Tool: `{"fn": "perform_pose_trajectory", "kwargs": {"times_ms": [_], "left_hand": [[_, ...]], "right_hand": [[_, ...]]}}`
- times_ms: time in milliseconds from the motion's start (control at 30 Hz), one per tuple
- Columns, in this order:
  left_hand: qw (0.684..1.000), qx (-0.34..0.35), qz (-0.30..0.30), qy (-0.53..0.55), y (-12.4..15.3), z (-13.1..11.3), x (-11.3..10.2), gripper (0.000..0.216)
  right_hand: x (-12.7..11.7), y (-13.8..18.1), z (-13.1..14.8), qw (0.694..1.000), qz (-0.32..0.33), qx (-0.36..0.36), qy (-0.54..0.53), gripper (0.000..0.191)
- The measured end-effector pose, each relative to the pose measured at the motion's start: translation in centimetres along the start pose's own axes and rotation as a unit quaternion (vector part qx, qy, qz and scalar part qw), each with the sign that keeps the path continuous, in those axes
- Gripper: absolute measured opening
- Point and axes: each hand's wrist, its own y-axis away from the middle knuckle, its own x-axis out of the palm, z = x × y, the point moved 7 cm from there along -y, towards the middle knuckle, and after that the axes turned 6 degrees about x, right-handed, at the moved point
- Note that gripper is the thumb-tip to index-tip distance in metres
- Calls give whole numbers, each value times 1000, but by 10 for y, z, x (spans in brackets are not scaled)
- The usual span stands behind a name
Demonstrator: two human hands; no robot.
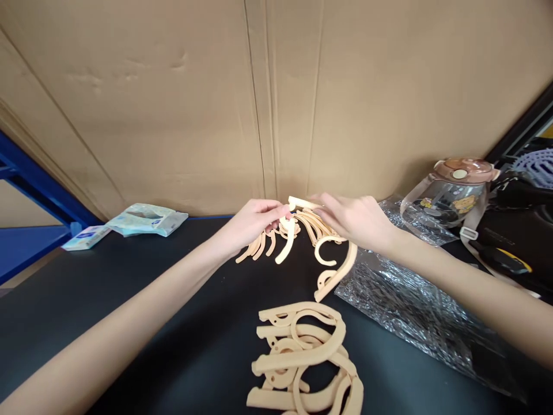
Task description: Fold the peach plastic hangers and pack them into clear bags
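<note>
**A:** Ok, so what's on that black tabletop (207,328), starting close up?

**B:** Nearest is a pile of beige folding hangers (298,358), overlapping, bars mostly running sideways with the curved ends to the right. Just past it, one loose hanger (339,278) sits alone, bar slanting away and to the right.

**A:** Any containers?

**B:** Clear plastic bag (401,300) to the right, crinkled and lying pretty flat, partly under the right forearm. Can't make out anything inside it.

**A:** And the hands?

**B:** Both are on one beige hanger (285,251), held up in the middle, beyond the loose one. Left hand (254,219) has thumb and fingers pinched at its middle. Right hand (356,219) has its fingers closed on the far bar's end, as far as I can see.

**A:** Which way's it pointing?

**B:** One arm's long axis comes toward the wearer, tip a bit left. The other bar runs nearly sideways, off to the right hand. More beige pieces (317,227) lie around and behind it.

**A:** Further back?

**B:** Light blue packet (149,222) on the left, contents hidden. On the right, a see-through bottle (449,202) with a brownish-pink lid; can't tell if there's liquid. Cardboard (173,115) behind everything.
</note>
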Motion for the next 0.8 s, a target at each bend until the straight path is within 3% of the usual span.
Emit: {"fn": "perform_pose_trajectory", "kwargs": {"times_ms": [100, 200, 333, 467, 667, 800], "left_hand": [[1000, 16, -10, -4, 0, 1, 14, 31], [999, 29, -36, -24, 2, 3, 25, 30], [995, 22, -67, -68, 8, 11, 32, 27], [992, 9, -74, -97, 11, 20, 31, 29], [990, -1, -81, -118, 13, 28, 22, 31], [988, -8, -87, -128, 25, 21, 27, 31]], "right_hand": [[8, -2, 19, 992, 41, -51, 112, 40], [21, -6, 28, 988, 83, -64, 116, 31], [39, -12, 27, 990, 112, -45, 69, 23], [51, -17, 28, 989, 137, -42, -20, 33], [56, -20, 36, 975, 173, -51, -131, 38], [55, -26, 35, 965, 187, -39, -182, 33]]}}
